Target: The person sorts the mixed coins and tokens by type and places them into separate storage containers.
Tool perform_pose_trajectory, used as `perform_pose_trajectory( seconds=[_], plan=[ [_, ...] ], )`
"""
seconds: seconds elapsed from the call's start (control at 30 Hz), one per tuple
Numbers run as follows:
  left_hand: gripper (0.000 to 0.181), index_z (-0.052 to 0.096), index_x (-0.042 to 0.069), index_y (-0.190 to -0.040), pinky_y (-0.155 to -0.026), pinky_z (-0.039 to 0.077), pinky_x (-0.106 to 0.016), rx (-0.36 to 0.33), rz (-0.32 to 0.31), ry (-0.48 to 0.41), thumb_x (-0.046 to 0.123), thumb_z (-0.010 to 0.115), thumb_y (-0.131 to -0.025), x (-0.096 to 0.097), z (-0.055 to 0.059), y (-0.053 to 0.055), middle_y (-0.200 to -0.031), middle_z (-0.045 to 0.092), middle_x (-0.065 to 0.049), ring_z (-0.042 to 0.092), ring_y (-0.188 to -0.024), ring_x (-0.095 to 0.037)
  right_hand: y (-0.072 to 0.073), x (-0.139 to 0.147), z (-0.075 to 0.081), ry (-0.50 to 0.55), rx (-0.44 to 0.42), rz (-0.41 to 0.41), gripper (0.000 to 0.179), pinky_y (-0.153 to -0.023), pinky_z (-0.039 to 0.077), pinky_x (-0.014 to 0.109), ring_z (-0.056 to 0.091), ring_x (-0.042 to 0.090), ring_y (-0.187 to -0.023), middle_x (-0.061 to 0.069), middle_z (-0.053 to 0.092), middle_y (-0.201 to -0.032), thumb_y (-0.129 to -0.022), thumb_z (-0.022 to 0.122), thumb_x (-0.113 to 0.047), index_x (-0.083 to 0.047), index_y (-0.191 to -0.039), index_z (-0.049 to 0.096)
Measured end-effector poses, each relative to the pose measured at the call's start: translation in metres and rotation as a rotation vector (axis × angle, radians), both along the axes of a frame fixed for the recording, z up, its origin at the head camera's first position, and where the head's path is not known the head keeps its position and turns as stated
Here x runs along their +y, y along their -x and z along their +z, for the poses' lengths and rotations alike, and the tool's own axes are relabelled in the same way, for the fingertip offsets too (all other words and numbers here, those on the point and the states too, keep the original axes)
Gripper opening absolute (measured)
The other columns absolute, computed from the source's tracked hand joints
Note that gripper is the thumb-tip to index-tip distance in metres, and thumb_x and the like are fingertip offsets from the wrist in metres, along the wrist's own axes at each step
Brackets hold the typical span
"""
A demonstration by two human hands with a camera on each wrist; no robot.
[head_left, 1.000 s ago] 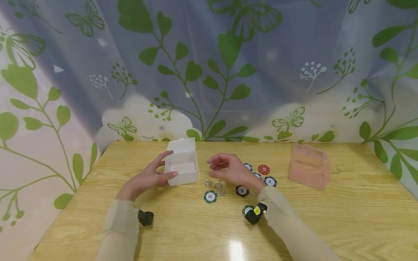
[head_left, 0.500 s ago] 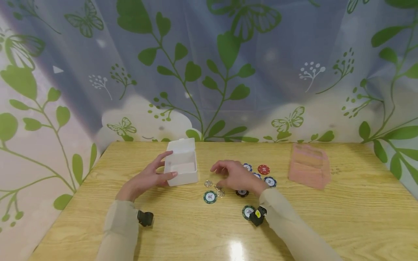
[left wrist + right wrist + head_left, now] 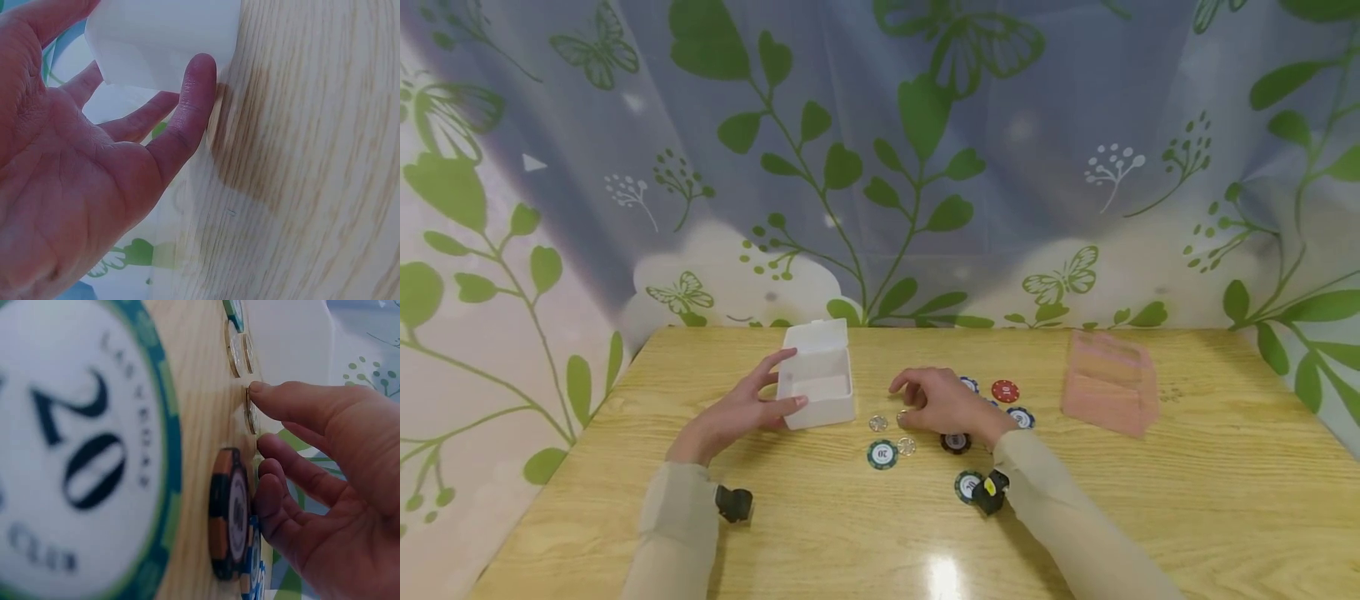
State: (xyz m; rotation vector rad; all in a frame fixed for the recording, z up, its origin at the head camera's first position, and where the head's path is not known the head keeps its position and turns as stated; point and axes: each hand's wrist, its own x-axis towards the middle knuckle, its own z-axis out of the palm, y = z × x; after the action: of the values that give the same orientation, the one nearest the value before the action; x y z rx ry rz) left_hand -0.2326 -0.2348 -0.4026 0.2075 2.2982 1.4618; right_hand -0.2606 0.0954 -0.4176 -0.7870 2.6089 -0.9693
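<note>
My left hand holds a white plastic box, its lid raised at the back. The thumb lies at the near rim and a finger at the hinge side; in the left wrist view the fingers spread around the box. The right hand reaches over the table, its thumb tip touching a shiny coin, with a gap between thumb and forefinger. Two more coins lie near it. A green poker chip marked 20 sits just in front of them.
Under and beside the right hand lie a black chip, blue chips and a red chip. Another green chip lies near the right wrist camera. A pink translucent pouch rests on the wooden table at right.
My right hand has come down from above onto the coins, and the coin at its thumb has shifted slightly away from me. The left hand and the box stay in place.
</note>
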Motion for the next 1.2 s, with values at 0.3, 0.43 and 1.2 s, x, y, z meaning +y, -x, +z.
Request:
perform_pose_trajectory(
  seconds=[0.3,0.43,1.2],
  plan=[
    [0.087,0.011,0.032,-0.164,-0.096,0.056,-0.041,-0.013,0.011,-0.001,0.034,0.069,-0.099,-0.002,-0.004,0.0,-0.165,0.021,-0.02,0.065,-0.114,-0.028,-0.004,-0.006,0.002,-0.062,0.028,0.024,0.038,-0.079,0.051,0.033,0.058,0.011,-0.082,-0.002,0.066,-0.095,-0.09,0.078,-0.015,-0.014,-0.126,0.066],
    [0.087,0.011,0.032,-0.164,-0.097,0.055,-0.042,-0.013,0.014,0.004,0.035,0.069,-0.099,-0.002,-0.003,-0.001,-0.165,0.021,-0.02,0.065,-0.116,-0.029,-0.007,-0.01,0.004,-0.099,0.047,0.014,0.035,-0.082,0.053,0.036,0.06,0.012,-0.084,-0.001,0.068,-0.096,-0.091,0.078,-0.014,-0.014,-0.124,0.067],
    [0.088,0.011,0.032,-0.164,-0.098,0.055,-0.043,-0.009,0.011,-0.005,0.036,0.069,-0.099,-0.001,-0.001,0.0,-0.165,0.022,-0.019,0.064,-0.115,-0.028,-0.008,-0.019,0.004,-0.142,0.032,-0.026,0.019,-0.087,0.051,0.038,0.058,0.018,-0.089,0.003,0.067,-0.092,-0.092,0.07,-0.001,-0.009,-0.109,0.068]
  ],
)
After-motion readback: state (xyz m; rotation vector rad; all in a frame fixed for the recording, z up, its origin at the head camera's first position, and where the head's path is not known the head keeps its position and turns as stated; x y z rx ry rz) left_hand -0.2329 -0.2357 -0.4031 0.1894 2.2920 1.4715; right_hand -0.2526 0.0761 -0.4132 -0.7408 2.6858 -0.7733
